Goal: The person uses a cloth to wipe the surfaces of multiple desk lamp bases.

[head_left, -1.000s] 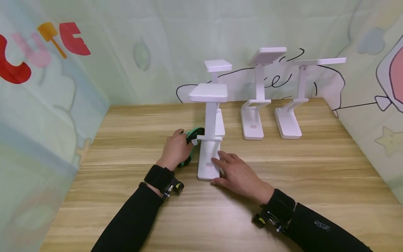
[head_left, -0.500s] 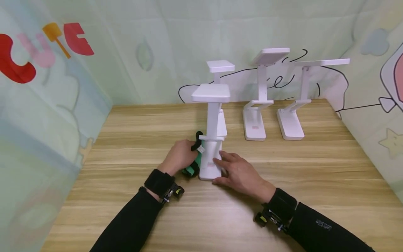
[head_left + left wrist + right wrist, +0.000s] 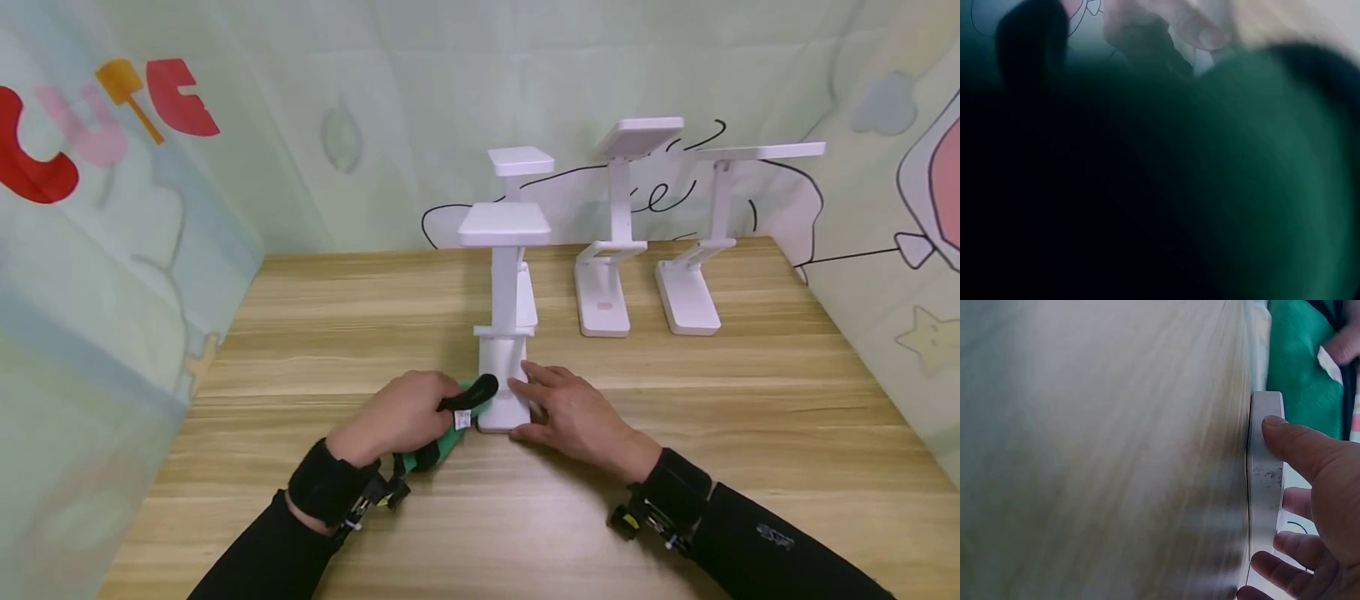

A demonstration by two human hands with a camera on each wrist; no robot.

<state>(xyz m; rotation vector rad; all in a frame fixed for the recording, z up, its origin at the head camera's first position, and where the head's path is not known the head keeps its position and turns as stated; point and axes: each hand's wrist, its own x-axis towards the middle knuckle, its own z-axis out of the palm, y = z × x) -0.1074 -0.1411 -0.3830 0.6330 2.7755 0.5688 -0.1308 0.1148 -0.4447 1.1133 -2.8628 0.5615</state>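
My left hand (image 3: 401,412) grips a soft green and black item (image 3: 435,446) with a black loop and a white tag, just left of the nearest white folding desk lamp (image 3: 504,400). The item's kind is not clear. In the left wrist view its dark green body (image 3: 1260,162) fills most of the picture. My right hand (image 3: 573,417) rests on the near lamp's base from the right, fingertips on its top and thumb low by its front corner. The right wrist view has that thumb on the side of the base (image 3: 1266,481).
Directly behind the near lamp stands a second white lamp (image 3: 521,160), partly hidden. Two more lamps (image 3: 602,304) (image 3: 688,300) stand unfolded at the back right of the wooden table (image 3: 337,333). Printed cloth walls (image 3: 337,100) enclose the back and sides.
My left hand has moved nearer to me with the green and black item, from beside the lamp's post to the front of its base. My right hand has stayed on the base.
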